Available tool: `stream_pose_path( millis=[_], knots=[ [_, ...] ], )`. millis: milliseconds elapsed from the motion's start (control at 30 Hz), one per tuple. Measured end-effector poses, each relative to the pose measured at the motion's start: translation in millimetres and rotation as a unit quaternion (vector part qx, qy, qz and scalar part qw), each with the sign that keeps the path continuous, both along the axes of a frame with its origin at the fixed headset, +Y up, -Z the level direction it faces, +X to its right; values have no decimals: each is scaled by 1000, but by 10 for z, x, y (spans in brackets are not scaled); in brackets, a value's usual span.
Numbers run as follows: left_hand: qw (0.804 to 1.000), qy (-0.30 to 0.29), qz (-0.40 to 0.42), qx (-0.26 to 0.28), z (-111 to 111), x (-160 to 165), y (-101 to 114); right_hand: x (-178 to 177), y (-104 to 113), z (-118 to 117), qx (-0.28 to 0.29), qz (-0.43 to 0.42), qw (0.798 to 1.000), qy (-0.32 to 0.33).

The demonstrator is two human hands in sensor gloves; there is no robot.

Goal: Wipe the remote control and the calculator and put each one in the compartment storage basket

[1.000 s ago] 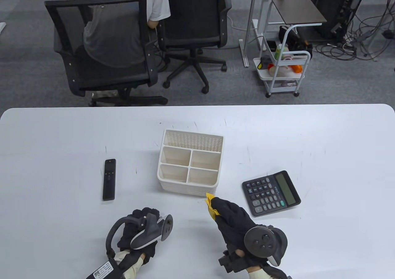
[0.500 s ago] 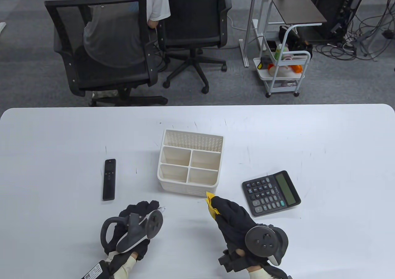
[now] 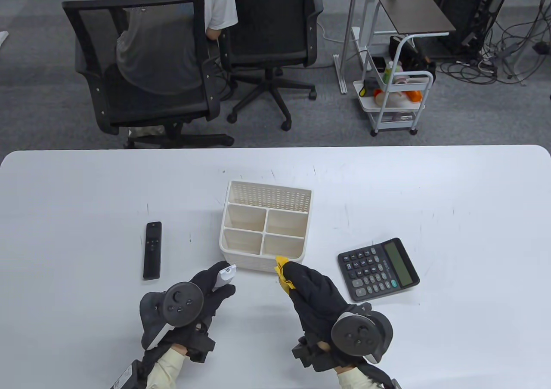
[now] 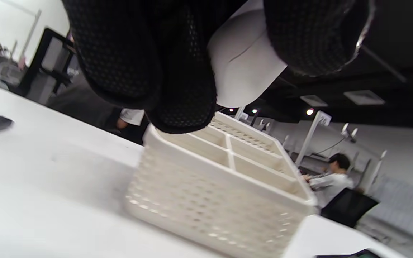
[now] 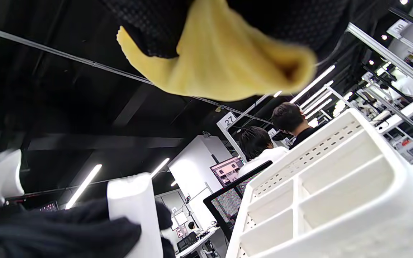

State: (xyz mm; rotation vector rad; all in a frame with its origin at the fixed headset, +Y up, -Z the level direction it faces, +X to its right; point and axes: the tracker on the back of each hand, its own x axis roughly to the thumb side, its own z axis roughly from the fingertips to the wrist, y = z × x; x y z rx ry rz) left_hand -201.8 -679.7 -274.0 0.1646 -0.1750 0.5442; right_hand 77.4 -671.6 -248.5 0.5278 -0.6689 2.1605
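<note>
My left hand (image 3: 220, 279) grips a white remote control (image 3: 226, 273) just in front of the white compartment basket (image 3: 264, 196). Close up, its fingers (image 4: 138, 61) curl round the white remote control (image 4: 244, 61) above the basket (image 4: 221, 186). My right hand (image 3: 297, 277) pinches a yellow cloth (image 3: 283, 273) right beside it, near the basket's front wall. The bunched cloth (image 5: 224, 57) hangs from the fingers, with the white remote (image 5: 134, 211) lower left. A black remote (image 3: 152, 250) lies left of the basket. A dark calculator (image 3: 378, 269) lies to its right.
The basket has several open compartments with nothing in them. Beyond the table's far edge stand two office chairs (image 3: 142, 62), one with a seated person, and a white trolley (image 3: 394, 100). The hands are a palm's width apart.
My left hand has turned over and moved forward to the basket's front with the white remote. My right hand has shifted left and forward with the cloth.
</note>
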Motion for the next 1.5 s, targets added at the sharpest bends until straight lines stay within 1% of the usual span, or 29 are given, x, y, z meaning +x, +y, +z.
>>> stream_pose_path(
  millis=[67,167,233,333,433,533,633,700,767,833,933,1033,1133,1200,1300,1400,1433,1500],
  knots=[
    [999,-19,31,-17,-4,49,22,-69,18,-52,-8,-6,1000,0],
    [995,-57,78,-38,-11,122,23,-192,27,-146,-27,-36,999,8],
    [989,-74,116,-53,-21,137,-13,-277,26,-190,-17,-54,998,27],
    [980,-91,160,-69,-38,112,-99,-363,-1,-223,-18,-81,996,35],
    [977,-90,178,-72,-42,64,-165,-455,-49,-234,-28,-95,994,53],
    [977,-94,179,-70,-23,38,-195,-526,-133,-225,-35,-86,994,62],
    [976,-89,189,-65,3,8,-198,-549,-234,-216,-55,-84,993,69],
    [973,-85,204,-61,14,-9,-200,-549,-305,-202,-75,-92,990,82],
    [969,-92,220,-63,25,-3,-214,-551,-348,-174,-83,-109,986,92],
    [971,-92,210,-61,44,12,-219,-555,-351,-154,-85,-120,984,101],
    [981,-91,168,-44,79,59,-194,-582,-337,-128,-89,-134,979,125],
    [986,-95,131,-23,130,123,-159,-610,-347,-138,-97,-125,977,140],
    [986,-96,137,-24,156,163,-157,-614,-401,-167,-124,-117,973,155],
    [985,-95,141,-25,152,165,-169,-614,-426,-162,-139,-124,970,156],
    [984,-86,156,-22,152,147,-182,-632,-439,-136,-155,-107,970,152],
    [985,-79,154,-13,153,124,-170,-655,-396,-90,-140,-95,978,123],
    [985,-73,157,-9,149,110,-163,-678,-353,-52,-117,-86,982,117],
    [985,-71,156,-11,140,100,-157,-719,-302,0,-100,-71,986,110]
  ],
)
